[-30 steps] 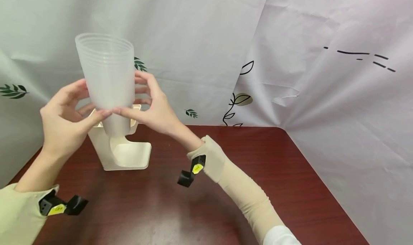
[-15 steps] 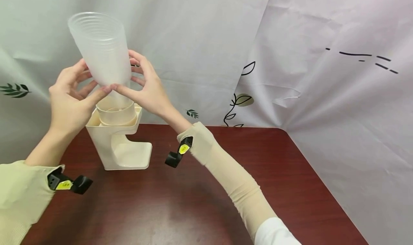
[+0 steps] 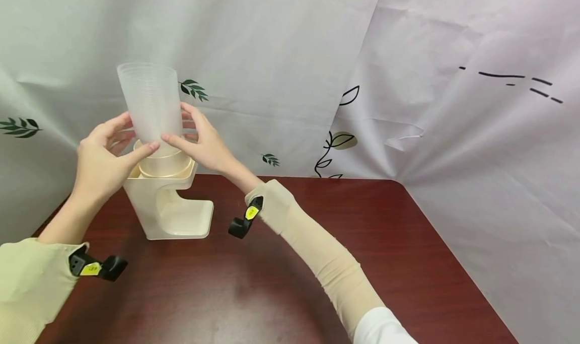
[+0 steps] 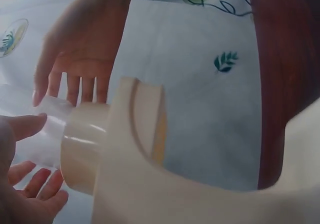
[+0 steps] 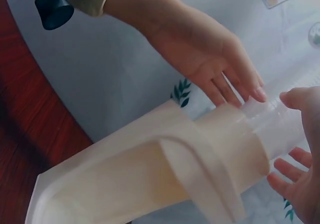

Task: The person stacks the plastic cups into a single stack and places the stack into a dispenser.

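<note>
In the head view, a tall stack of translucent plastic cups [image 3: 149,99] stands nearly upright, its lower end down inside the round collar [image 3: 165,165] of a cream-coloured cup dispenser [image 3: 151,208]. My left hand [image 3: 101,155] holds the stack from the left, my right hand [image 3: 206,142] from the right, both just above the collar. The thumbs lie on the near side and the other fingers reach behind. In the left wrist view the stack [image 4: 50,129] enters the collar [image 4: 82,149] between both hands. The cups' bottom is hidden inside.
The dispenser stands on a dark red wooden table [image 3: 272,283], its flat foot [image 3: 188,218] pointing right. Behind the table hangs a pale curtain [image 3: 272,82] with leaf prints. Each forearm wears a sleeve with a black wrist camera [image 3: 244,218].
The cup stack was first raised over the dispenser, tilted, and then lowered into its collar. Both hands have moved up and back down with it.
</note>
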`<state>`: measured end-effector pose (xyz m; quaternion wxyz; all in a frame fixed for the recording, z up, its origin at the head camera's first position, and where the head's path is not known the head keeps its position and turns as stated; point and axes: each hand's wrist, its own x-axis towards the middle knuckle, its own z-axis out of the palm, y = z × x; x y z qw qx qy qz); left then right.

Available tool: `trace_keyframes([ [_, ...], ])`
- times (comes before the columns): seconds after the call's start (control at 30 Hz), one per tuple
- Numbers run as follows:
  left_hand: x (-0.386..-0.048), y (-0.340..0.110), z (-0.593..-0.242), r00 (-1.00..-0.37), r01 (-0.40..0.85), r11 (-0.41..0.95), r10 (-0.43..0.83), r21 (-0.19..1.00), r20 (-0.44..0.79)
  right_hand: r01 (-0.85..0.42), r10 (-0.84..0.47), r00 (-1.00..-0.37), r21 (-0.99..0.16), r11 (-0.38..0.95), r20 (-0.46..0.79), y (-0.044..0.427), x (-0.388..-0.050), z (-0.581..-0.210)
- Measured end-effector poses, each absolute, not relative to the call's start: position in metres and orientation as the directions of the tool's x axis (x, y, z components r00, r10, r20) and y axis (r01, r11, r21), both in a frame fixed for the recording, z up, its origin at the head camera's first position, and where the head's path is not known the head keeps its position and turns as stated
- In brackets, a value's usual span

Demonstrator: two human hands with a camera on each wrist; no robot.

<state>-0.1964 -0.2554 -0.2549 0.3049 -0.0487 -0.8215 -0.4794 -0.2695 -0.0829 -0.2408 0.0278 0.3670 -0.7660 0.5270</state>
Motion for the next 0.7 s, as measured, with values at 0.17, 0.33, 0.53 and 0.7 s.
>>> trace_keyframes([
  [0.17,-0.193,-0.262,-0.264,-0.849,0.288,0.622,-0.185,0.728,0.495,-0.583,-0.542,-0.744,-0.776,0.239,0.391,-0.083,-0.271,-0.252],
  [0.33,-0.191,-0.268,-0.271,-0.875,0.258,0.624,-0.174,0.738,0.453,-0.589,-0.557,-0.744,-0.757,0.284,0.369,-0.083,-0.271,-0.255],
  [0.53,-0.189,-0.279,-0.276,-0.902,0.198,0.659,-0.167,0.726,0.397,-0.703,-0.554,-0.697,-0.588,0.400,0.456,-0.083,-0.264,-0.223],
  [0.7,-0.191,-0.288,-0.281,-0.940,0.091,0.695,-0.177,0.713,0.293,-0.803,-0.699,-0.593,-0.229,0.550,0.400,-0.088,-0.255,-0.178],
])
